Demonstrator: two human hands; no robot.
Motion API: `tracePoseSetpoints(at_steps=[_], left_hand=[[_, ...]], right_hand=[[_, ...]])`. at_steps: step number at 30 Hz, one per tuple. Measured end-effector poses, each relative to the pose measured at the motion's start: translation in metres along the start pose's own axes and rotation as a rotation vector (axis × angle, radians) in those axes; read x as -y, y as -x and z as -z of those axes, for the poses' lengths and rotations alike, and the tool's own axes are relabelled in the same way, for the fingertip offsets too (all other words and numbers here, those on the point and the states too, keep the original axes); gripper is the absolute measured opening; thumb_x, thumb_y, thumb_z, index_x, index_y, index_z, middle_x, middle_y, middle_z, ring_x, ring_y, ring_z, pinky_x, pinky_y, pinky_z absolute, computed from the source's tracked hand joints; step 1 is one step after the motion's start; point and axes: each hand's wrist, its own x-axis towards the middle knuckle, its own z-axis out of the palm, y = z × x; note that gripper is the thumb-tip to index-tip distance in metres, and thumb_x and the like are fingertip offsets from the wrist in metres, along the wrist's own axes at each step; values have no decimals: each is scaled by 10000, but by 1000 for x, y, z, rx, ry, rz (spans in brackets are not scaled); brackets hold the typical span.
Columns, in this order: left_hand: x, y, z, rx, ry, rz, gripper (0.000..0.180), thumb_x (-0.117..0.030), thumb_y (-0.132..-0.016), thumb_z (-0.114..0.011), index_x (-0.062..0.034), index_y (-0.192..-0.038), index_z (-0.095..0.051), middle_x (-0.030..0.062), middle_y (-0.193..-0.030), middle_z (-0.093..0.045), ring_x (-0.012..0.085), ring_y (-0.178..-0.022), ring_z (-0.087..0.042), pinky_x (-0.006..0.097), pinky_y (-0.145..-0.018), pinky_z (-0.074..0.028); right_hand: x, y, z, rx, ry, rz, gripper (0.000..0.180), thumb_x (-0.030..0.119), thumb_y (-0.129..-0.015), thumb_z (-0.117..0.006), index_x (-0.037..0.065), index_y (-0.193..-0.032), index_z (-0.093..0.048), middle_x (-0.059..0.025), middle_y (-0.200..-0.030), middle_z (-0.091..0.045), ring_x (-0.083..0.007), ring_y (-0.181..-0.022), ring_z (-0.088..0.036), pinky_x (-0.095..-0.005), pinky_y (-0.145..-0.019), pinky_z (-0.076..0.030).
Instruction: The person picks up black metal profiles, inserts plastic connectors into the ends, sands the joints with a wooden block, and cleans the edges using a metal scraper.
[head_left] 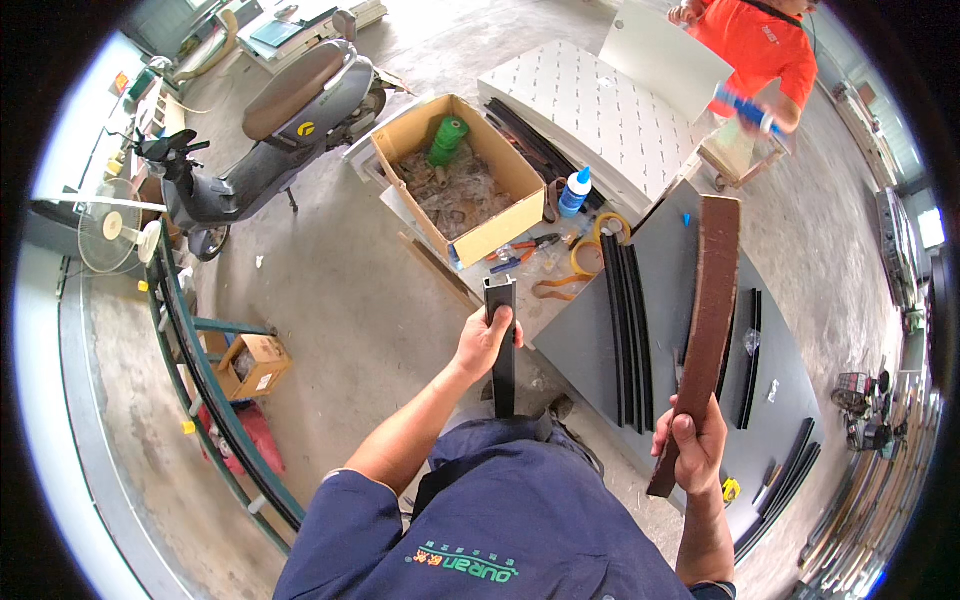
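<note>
My left hand (485, 343) grips a short black metal channel (502, 340), held upright in front of my body with its open end up. In my right hand (692, 443) is a long brown wooden strip (708, 320), gripped near its lower end and slanting up over the dark grey panel (690, 300). Several thin black strips (628, 330) lie side by side on that panel between my two hands.
An open cardboard box (462, 180) with a green spool stands ahead, beside a glue bottle (574, 192), tape roll (588, 258) and pliers. A scooter (270, 130) is parked at the left. A person in orange (755, 45) works at the white perforated panel (600, 110). A green rail (200, 370) runs at lower left.
</note>
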Motion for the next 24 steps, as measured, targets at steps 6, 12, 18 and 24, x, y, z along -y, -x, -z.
tracePoseSetpoints(at_steps=[6,12,18,24], left_hand=[[-84,-7,-31,-87,-769,-496,295,-289,-824,-725,-37,-887,-583,93,-612,-589,201,-545,-607,305,-525,-472],[-130,-8,-34,-43,-1022,-670,384,-378,-745,-775,-70,-813,-556,128,-624,-591,323,-559,-612,364,-504,-480],[-145,-7,-52,43,-1043,-749,381,-360,-730,-788,-67,-730,-546,119,-597,-562,313,-537,-601,365,-499,-475],[-141,-5,-51,7,-1029,-729,368,-351,-735,-782,-60,-735,-557,126,-615,-568,315,-537,-599,358,-493,-470]], right_hand=[[14,-8,1,90,287,-150,176,165,-914,-580,23,-928,-478,-33,-662,-564,-101,-570,-548,-258,-530,-466],[24,-6,3,-61,3,178,173,153,-916,-538,11,-1007,-498,-43,-691,-556,-110,-568,-535,-255,-511,-458],[9,-3,-3,155,641,-133,249,175,-850,-637,26,-984,-490,-167,-661,-544,-297,-591,-588,-417,-568,-462],[16,-2,10,-77,131,246,238,184,-887,-590,59,-1060,-485,-127,-710,-559,-241,-597,-564,-291,-549,-463]])
